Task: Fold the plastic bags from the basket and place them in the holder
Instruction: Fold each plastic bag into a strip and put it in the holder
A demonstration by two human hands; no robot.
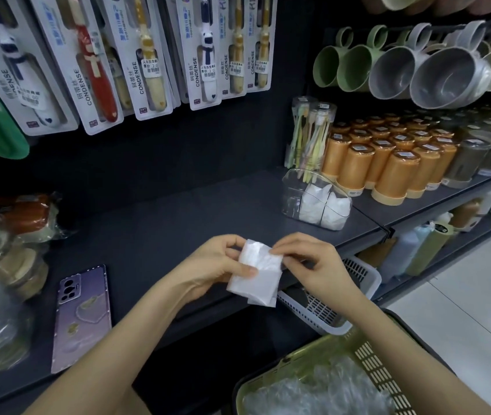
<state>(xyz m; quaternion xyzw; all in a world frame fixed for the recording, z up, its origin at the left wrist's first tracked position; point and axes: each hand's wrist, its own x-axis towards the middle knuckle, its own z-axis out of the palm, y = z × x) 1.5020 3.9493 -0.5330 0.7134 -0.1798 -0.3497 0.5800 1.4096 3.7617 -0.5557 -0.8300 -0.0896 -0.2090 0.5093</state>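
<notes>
Head view. Plastic bag point(257, 274), part-folded into a small white packet, is above the shelf point(148, 229) edge. Left hand point(217, 265) grips its left side, thumb on top. Right hand point(319, 268) pinches the upper right corner. Holder point(290, 187) stands behind, well apart. Basket point(370, 357) sits lower right. Advice: squeeze air out, align edges, crease flat before the next fold.

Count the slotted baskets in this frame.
2. A green basket at lower right holds loose clear bags; a white basket sits just beyond it, below the shelf, partly behind the right hand. More could be hidden.
</notes>
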